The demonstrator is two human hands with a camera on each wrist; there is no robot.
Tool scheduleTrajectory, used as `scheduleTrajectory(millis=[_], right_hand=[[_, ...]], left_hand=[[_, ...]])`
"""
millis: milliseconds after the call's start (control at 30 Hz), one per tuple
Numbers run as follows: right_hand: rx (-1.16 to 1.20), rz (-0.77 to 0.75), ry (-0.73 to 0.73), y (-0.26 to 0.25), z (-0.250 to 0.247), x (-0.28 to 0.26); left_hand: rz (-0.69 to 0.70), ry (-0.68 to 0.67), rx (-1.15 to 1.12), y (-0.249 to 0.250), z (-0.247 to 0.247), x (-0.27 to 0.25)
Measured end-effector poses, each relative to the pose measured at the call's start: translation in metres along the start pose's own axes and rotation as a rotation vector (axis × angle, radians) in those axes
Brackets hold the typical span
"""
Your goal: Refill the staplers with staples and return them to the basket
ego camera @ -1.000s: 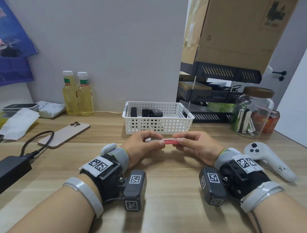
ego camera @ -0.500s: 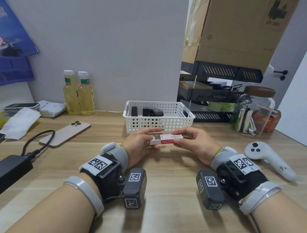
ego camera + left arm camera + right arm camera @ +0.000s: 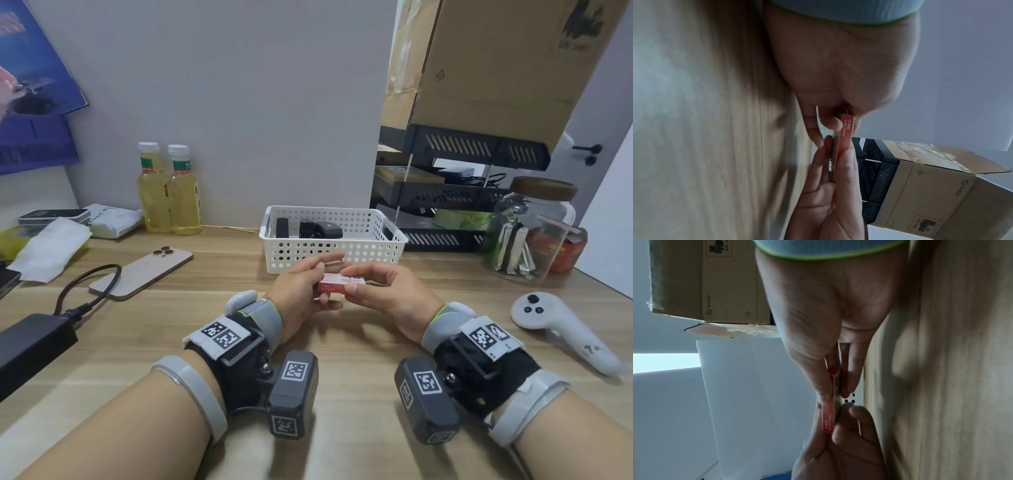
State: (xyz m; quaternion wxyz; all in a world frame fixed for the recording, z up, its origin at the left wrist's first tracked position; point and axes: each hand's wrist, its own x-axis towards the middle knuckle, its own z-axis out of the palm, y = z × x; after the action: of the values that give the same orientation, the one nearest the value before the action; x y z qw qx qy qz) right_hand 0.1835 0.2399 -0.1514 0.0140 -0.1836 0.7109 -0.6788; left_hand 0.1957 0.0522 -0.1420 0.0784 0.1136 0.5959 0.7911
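A small red and white staple box point(image 3: 337, 283) hangs just above the wooden table, in front of the white perforated basket point(image 3: 363, 255). My left hand point(image 3: 308, 287) grips its left end, and my right hand point(image 3: 373, 291) pinches its right end between thumb and fingers. The left wrist view shows the staple box point(image 3: 845, 138) edge-on between both hands' fingers; so does the right wrist view, where the staple box point(image 3: 829, 415) looks equally thin. Several black staplers point(image 3: 310, 229) lie inside the basket at its left side.
A phone point(image 3: 142, 272) lies face down at left, near a black power adapter point(image 3: 32, 346) and its cable. Two yellow bottles point(image 3: 169, 190) stand by the wall. A glass jar point(image 3: 534, 229) and a white controller point(image 3: 561, 329) sit at right, before black stacked trays point(image 3: 445, 195).
The box has turned from edge-on to show its white top face. Both hands have shifted their grip on it and moved slightly closer together.
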Motion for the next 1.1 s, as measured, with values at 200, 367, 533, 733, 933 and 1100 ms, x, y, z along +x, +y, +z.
scheduleTrajectory(millis=[200,367,533,733,933,1100], right_hand=[[-0.285,-0.038,-0.114,-0.032,0.000,0.031],[-0.536,-0.078,-0.045,-0.080,-0.020,0.089],[-1.028,0.120,0.044,-0.103,-0.050,0.166],[-1.594,0.349,-0.168,-0.078,-0.047,0.230],[-1.724,0.445,-0.294,-0.062,-0.045,0.261],[-1.685,0.313,-0.189,-0.068,-0.042,0.243]], left_hand=[[0.112,0.014,0.025,0.024,0.000,0.019],[0.301,0.141,0.100,0.059,-0.024,0.047],[0.386,0.478,0.070,0.066,-0.090,0.088],[0.171,0.682,0.031,0.028,-0.145,0.124],[0.055,0.556,-0.084,0.017,-0.157,0.132],[0.103,0.490,-0.050,0.014,-0.146,0.126]])
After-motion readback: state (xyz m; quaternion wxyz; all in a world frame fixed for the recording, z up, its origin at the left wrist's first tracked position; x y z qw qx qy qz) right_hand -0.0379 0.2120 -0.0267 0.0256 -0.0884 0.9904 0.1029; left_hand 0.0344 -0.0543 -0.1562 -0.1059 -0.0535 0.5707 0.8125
